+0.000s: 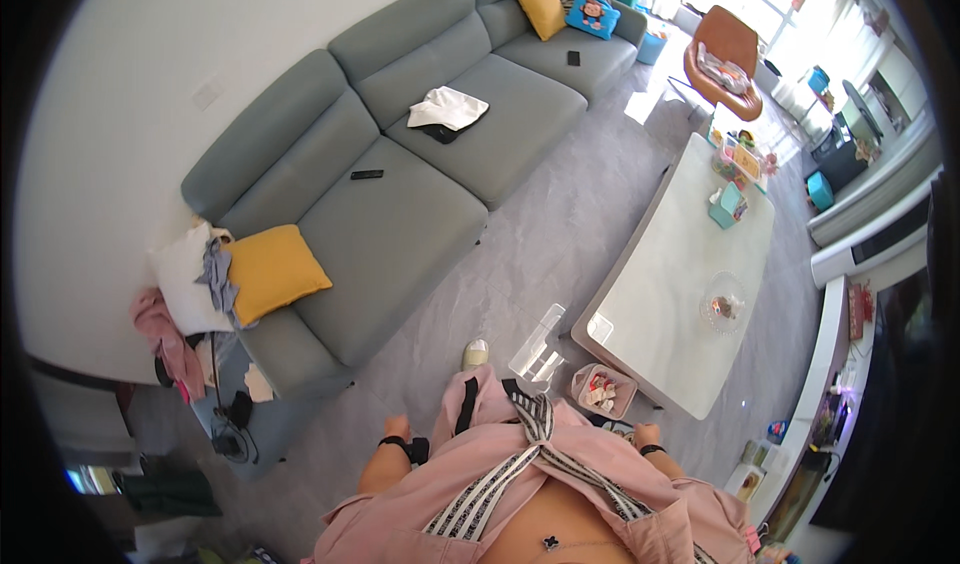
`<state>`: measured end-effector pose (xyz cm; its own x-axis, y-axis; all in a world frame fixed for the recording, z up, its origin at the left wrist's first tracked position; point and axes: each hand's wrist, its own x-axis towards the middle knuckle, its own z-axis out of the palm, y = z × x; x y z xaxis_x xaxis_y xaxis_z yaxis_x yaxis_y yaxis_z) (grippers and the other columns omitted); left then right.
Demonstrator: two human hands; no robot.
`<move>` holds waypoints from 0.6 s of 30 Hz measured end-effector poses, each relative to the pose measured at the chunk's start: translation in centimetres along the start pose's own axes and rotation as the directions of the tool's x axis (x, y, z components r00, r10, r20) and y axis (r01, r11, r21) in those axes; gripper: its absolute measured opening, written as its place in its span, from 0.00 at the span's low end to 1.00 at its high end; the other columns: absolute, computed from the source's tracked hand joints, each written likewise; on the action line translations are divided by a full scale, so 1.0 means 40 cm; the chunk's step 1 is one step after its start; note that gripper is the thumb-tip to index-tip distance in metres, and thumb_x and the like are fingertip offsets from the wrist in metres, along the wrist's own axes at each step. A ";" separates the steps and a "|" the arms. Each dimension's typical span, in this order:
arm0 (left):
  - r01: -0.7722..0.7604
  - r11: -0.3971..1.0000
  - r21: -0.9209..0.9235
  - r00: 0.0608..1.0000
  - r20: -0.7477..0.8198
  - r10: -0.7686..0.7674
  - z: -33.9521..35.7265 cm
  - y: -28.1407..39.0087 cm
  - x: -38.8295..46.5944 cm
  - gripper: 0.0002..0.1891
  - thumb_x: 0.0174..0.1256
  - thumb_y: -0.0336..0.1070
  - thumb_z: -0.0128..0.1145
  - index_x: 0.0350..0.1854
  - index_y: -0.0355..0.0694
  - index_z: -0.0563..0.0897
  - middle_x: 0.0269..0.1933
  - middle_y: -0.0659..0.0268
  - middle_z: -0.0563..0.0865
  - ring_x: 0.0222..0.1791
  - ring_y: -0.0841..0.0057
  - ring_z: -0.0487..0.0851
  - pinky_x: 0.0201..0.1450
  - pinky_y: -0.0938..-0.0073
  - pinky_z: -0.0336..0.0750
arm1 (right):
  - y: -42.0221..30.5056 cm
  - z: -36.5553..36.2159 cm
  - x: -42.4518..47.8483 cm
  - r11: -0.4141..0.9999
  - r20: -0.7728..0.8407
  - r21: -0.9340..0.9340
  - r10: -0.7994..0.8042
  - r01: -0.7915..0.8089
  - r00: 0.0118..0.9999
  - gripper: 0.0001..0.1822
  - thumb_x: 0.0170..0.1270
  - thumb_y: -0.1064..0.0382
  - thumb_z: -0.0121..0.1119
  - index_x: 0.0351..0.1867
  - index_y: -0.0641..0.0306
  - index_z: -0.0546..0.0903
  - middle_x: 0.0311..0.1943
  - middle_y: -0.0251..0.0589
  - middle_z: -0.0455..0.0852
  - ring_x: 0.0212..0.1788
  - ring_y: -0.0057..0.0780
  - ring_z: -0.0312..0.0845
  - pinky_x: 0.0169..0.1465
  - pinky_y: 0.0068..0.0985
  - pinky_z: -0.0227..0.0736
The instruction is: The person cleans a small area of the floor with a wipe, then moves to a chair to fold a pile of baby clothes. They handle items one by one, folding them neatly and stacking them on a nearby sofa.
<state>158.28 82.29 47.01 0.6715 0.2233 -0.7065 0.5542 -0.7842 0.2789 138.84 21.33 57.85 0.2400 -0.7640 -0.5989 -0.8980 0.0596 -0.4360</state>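
Observation:
My left hand point(397, 427) hangs beside my pink garment, over the grey tiled floor, with a black band and device on its wrist. My right hand point(646, 435) is low on the other side, with a dark band on its wrist. It appears close to a bin point(604, 390) holding crumpled waste, though I cannot judge the gap. Both hands are small and foreshortened, so their fingers are not clear and nothing shows in either. A striped tie belt point(538, 421) is knotted at my front. One pale slipper point(475, 355) shows ahead.
A grey sofa point(390, 241) runs along the left, bearing yellow cushions point(274, 271), a white cloth point(448, 108) and a dark remote point(367, 175). To the right stands a pale coffee table point(667, 264) with a glass dish point(724, 305). A clear plastic rack point(538, 350) lies on the floor.

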 end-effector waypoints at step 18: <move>-0.345 0.924 -0.165 0.938 -0.089 0.334 -0.200 1.102 0.501 0.15 0.45 0.37 0.67 0.36 0.37 0.81 0.36 0.56 0.83 0.31 0.64 0.82 0.32 0.68 0.79 | -0.570 0.112 0.172 0.941 0.057 -0.153 -0.295 0.300 0.954 0.18 0.52 0.52 0.66 0.25 0.67 0.79 0.21 0.51 0.81 0.26 0.45 0.76 0.33 0.36 0.72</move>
<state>200.07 56.83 50.34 0.8590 -0.0014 -0.5120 0.3618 -0.7060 0.6089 162.61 17.60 60.65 0.5149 -0.7099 -0.4805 -0.8296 -0.2716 -0.4878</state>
